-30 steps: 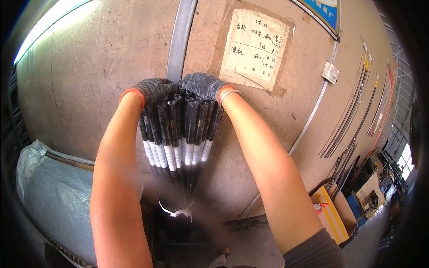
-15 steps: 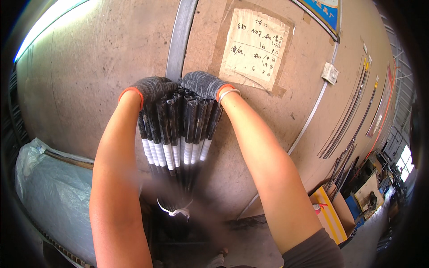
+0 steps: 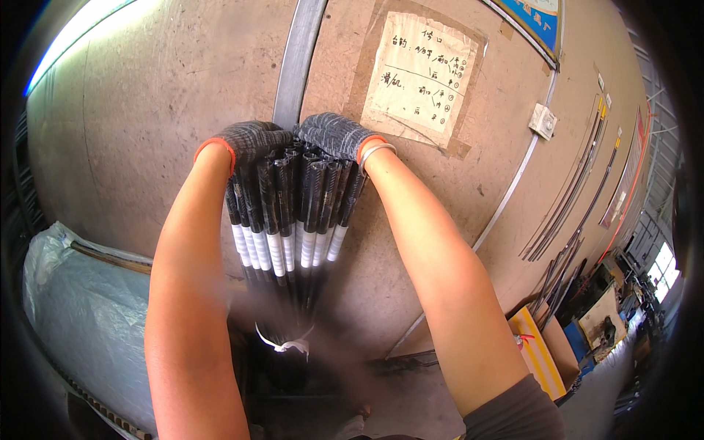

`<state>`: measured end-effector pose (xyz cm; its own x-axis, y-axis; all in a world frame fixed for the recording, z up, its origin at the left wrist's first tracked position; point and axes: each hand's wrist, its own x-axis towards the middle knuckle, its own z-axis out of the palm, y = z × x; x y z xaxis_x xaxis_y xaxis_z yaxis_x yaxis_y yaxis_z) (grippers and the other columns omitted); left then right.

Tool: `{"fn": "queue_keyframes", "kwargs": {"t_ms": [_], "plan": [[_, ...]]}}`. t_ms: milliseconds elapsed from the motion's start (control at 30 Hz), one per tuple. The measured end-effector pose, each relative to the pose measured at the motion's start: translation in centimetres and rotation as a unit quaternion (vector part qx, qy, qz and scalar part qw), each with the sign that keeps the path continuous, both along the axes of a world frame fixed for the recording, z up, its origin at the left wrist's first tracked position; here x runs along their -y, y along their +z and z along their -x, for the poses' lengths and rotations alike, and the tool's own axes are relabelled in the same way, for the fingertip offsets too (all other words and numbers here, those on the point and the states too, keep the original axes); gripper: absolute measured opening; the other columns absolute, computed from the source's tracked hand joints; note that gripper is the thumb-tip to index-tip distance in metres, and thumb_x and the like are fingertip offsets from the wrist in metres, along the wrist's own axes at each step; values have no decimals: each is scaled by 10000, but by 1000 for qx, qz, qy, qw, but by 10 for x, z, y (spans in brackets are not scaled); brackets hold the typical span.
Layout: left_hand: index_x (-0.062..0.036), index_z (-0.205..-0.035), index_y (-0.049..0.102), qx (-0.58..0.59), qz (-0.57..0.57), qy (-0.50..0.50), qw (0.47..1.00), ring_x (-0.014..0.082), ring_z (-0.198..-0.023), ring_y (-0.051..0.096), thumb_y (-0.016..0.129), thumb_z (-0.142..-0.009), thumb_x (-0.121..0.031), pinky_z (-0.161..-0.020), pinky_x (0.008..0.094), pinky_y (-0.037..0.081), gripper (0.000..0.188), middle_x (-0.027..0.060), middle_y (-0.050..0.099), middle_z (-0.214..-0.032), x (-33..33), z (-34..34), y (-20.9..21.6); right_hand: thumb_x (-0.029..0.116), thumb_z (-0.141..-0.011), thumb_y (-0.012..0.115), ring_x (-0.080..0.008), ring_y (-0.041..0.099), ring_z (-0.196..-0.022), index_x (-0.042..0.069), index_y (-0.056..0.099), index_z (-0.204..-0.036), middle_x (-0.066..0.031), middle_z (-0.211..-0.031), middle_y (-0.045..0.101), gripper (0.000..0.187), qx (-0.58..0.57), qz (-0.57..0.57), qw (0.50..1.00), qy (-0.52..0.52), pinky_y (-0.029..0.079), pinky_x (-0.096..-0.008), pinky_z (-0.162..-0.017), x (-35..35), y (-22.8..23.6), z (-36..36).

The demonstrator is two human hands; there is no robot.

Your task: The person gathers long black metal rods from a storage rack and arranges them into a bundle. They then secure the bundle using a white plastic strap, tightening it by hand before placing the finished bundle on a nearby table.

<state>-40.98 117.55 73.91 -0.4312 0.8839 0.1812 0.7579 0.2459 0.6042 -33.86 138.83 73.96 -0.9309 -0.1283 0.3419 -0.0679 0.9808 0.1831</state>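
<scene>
A bundle of slim black tubes stands upright against the brown wall panel, each tube bearing a white band below its open upper end. Lower down, a white tie loops round the bundle. Wrapped round the left side of the tube tops is my left hand, in a grey knit glove with an orange cuff. My right hand, gloved alike, holds the right side. The hands nearly meet at the far edge, where my fingertips are hidden behind the tubes.
A handwritten paper is taped to the panel, right of a metal strip. Clear plastic sheeting covers something at lower left. Several thin rods lean on the right wall near a switch box and a cardboard box.
</scene>
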Motion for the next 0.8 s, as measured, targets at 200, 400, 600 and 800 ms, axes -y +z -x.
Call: {"fn": "queue_keyframes", "kwargs": {"t_ms": [200, 400, 600, 800], "plan": [[-56, -1151, 622, 25, -15, 1, 1000, 206, -968, 593, 489, -887, -437, -905, 328, 430, 482, 110, 651, -1081, -1, 4, -4, 482, -899, 421, -374, 521, -1113, 9, 611, -1088, -241, -1149, 576, 544, 17, 41, 999, -2, 385, -403, -968, 0, 1, 1], [-63, -1173, 613, -1, 1, -5, 1000, 194, -995, 586, 487, -895, -407, -936, 319, 415, 460, 102, 647, -1104, -2, 2, 1, 246, -889, 426, -352, 561, -1001, 43, 586, -1092, -202, -1053, 583, 329, -32, -74, 996, 30, 438, -402, -877, -12, -6, 2], [-61, -1165, 617, -17, 6, -5, 1000, 198, -1000, 588, 486, -889, -408, -933, 318, 417, 462, 103, 648, -1101, -1, -1, -2, 502, -896, 424, -371, 513, -1129, -6, 604, -1099, -234, -1168, 573, 576, -11, 32, 999, 14, 381, -400, -973, -7, -5, -4], [-64, -1153, 626, 27, 3, 4, 1000, 191, -979, 589, 490, -883, -416, -918, 317, 421, 463, 95, 653, -1082, 3, -4, 2, 495, -897, 430, -378, 520, -1114, -9, 607, -1079, -250, -1143, 577, 565, -7, 34, 999, 1, 383, -406, -969, -6, -1, 4]]}}
